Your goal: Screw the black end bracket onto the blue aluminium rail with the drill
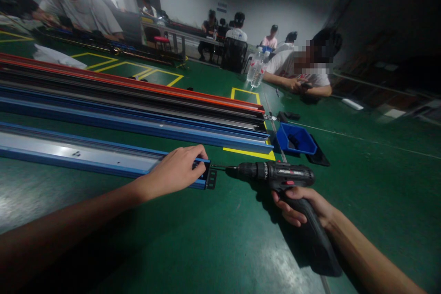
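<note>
A long blue metal rail (79, 154) lies across the green table, its right end capped by a small black bracket (211, 178). My left hand (177, 170) rests on that end of the rail, fingers curled over its top edge and pressing it down. My right hand (303, 204) is closed around the grip of a black cordless drill (275, 173), held level. The drill's bit (217, 167) points left and touches the black bracket at the rail's end.
Several more long rails, blue, black and orange (138, 101), lie stacked behind. A blue bin (295, 140) stands to the right of them beside a black tray. Two water bottles (257, 68) stand farther back. A person sits across the table; others sit at distant tables.
</note>
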Action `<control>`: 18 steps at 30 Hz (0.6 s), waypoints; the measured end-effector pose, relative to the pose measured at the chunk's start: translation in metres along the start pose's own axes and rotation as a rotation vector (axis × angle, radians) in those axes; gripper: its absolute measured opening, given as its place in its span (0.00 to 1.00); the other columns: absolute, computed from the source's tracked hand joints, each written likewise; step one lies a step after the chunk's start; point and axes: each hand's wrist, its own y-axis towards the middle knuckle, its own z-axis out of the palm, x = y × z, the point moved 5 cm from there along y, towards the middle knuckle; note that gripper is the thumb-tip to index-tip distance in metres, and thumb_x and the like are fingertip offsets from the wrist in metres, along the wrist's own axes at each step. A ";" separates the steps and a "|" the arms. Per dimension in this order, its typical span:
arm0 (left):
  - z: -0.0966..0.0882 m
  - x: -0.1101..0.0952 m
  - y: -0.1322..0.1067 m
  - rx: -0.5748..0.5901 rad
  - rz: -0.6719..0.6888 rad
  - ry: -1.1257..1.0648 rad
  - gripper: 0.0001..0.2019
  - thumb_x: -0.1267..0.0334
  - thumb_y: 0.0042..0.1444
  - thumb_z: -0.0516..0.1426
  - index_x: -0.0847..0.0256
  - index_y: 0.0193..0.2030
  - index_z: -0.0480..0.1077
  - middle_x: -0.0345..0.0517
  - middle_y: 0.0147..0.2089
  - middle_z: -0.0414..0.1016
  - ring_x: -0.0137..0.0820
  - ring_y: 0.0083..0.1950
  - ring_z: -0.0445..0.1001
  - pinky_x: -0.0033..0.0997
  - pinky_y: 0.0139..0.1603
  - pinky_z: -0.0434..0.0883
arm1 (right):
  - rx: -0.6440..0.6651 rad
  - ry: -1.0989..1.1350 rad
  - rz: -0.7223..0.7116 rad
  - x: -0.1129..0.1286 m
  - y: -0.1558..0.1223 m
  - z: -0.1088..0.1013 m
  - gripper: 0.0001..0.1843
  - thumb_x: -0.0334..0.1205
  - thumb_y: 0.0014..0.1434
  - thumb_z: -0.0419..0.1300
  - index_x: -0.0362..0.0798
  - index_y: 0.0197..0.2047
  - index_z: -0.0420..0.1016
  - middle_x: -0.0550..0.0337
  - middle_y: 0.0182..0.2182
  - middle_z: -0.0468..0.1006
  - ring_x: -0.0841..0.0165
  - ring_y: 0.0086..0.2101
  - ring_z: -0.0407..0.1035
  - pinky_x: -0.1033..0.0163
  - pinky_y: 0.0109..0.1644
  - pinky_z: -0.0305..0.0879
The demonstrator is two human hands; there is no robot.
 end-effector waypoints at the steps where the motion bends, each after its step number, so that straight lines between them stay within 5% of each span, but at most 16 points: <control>1: 0.000 0.001 0.000 -0.004 -0.001 0.001 0.08 0.61 0.62 0.53 0.55 0.44 0.71 0.43 0.43 0.80 0.40 0.44 0.77 0.39 0.43 0.68 | -0.002 -0.001 0.000 0.000 0.000 0.000 0.15 0.38 0.63 0.62 0.35 0.46 0.81 0.57 0.29 0.76 0.81 0.17 0.60 0.70 0.26 0.69; 18: -0.003 -0.002 -0.002 -0.008 -0.012 0.020 0.08 0.61 0.62 0.53 0.56 0.44 0.72 0.45 0.42 0.80 0.39 0.38 0.77 0.37 0.38 0.67 | -0.003 -0.013 0.009 -0.001 0.000 -0.002 0.15 0.40 0.64 0.61 0.36 0.45 0.81 0.58 0.28 0.75 0.80 0.16 0.59 0.70 0.26 0.69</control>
